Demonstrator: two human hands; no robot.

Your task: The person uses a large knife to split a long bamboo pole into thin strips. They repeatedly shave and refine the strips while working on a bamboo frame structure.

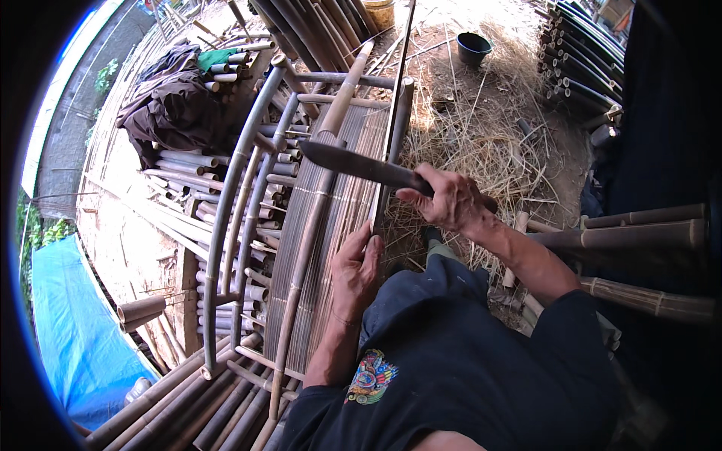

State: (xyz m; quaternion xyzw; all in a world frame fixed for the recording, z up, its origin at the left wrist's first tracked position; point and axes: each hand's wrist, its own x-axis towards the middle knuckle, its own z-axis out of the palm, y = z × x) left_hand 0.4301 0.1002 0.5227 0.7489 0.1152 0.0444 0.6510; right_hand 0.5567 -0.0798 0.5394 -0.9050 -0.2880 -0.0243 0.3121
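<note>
My right hand point(451, 199) is wrapped round the handle of a machete point(350, 163). Its broad dark blade points left across the bench and crosses a long thin bamboo strip point(396, 98); whether edge and strip touch, I cannot tell. The strip's near end is pinched between the thumb and fingers of my left hand point(357, 270), and its far end runs up out of view. Left of both hands stands a bamboo bench point(293, 233) with a slatted seat and a railed back. Along the seat lies a long bamboo pole point(304, 263).
Cut bamboo poles point(203, 406) lie at the lower left, with another stack point(579, 68) at the far right. A dark bucket point(474, 49) stands beyond straw-like shavings point(481, 150). Dark cloth point(177, 109) covers poles behind the bench; a blue tarp point(83, 331) lies farther left.
</note>
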